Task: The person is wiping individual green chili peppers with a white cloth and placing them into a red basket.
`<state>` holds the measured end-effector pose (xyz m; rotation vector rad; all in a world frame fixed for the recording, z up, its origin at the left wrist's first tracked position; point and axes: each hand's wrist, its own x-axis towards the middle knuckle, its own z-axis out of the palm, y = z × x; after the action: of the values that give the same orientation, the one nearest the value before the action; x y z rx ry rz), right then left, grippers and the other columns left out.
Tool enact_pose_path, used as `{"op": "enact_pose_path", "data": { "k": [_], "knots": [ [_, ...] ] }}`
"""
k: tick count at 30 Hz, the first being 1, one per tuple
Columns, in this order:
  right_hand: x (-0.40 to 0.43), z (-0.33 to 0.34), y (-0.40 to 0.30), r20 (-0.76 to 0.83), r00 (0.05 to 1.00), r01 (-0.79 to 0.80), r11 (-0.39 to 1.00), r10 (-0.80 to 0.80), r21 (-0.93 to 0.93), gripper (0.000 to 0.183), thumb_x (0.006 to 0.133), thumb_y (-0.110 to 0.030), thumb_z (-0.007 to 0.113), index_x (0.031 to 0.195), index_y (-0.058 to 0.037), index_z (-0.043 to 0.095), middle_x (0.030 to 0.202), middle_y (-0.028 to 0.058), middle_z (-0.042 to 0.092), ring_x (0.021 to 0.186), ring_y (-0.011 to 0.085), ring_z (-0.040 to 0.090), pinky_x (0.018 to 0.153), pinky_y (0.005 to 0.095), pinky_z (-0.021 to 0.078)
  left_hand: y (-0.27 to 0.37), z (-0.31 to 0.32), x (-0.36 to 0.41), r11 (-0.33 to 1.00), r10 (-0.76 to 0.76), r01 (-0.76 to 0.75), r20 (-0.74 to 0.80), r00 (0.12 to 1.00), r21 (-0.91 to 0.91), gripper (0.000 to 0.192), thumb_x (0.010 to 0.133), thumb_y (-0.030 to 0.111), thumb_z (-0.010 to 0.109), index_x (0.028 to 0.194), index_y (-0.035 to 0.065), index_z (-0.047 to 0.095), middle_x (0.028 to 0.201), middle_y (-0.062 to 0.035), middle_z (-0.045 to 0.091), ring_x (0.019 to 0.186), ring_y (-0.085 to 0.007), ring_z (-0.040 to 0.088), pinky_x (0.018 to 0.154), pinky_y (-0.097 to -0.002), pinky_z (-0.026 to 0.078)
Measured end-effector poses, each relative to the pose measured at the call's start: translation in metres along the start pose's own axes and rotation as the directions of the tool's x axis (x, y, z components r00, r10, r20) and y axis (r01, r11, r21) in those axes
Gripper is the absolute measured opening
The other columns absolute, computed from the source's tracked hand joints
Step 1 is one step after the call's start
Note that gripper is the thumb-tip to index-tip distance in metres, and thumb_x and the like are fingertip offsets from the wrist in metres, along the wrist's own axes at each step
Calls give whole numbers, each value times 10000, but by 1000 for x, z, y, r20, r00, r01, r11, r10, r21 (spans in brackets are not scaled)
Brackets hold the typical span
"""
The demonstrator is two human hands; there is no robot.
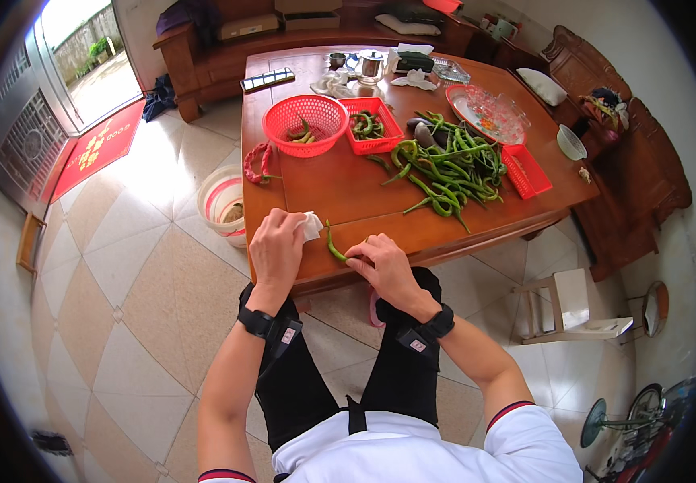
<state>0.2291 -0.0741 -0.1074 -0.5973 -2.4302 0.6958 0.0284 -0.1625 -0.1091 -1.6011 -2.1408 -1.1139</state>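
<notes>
My left hand grips a crumpled white tissue above the near left corner of the wooden table. In my right hand the thumb and fingers pinch one end of a green chili pepper; its thin other end points away from me, just right of the tissue. Farther back on the right lies a heap of long green peppers with dark eggplants at its far edge. A round red plastic colander and a square red basket each hold some peppers.
A curled red pepper lies by the table's left edge, above a plastic bucket on the floor. A small red basket, a patterned tray, a glass teapot and a phone are also on the table. A chair stands right.
</notes>
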Motion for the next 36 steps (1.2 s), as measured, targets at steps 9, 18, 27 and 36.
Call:
{"op": "enact_pose_path", "data": {
  "k": [9,18,27,36],
  "knots": [
    [-4,3,2,8,1000,24,998,-24,-51,123,893,-133,717,990,-57,717,870,100,626,898,307,587,817,413,475,31,8,-26,981,118,-96,127,985,-167,72,889,86,698,954,86,728,895,-84,627,890,-285,654,744,-395,544],
    [-2,-2,-1,-8,999,-54,998,54,14,119,903,-129,708,996,-55,716,878,98,630,897,309,591,814,406,464,16,-7,-10,994,-9,6,-26,1000,-113,99,924,126,693,1009,89,729,922,-89,624,883,-292,661,746,-406,544],
    [-3,1,4,-11,1000,3,999,-3,-35,126,914,-155,702,1000,-66,726,881,89,641,905,286,601,829,398,429,22,6,-29,988,60,-46,93,994,-146,115,903,63,690,1018,64,704,922,-117,644,912,-334,658,784,-414,540],
    [-3,-2,9,-37,999,-29,999,28,-28,120,900,-149,714,991,-72,725,879,83,647,902,283,601,835,396,424,30,-8,-27,960,21,-11,33,999,-280,172,872,40,713,1040,77,721,933,-129,665,873,-346,675,762,-426,547]
  ]
}}
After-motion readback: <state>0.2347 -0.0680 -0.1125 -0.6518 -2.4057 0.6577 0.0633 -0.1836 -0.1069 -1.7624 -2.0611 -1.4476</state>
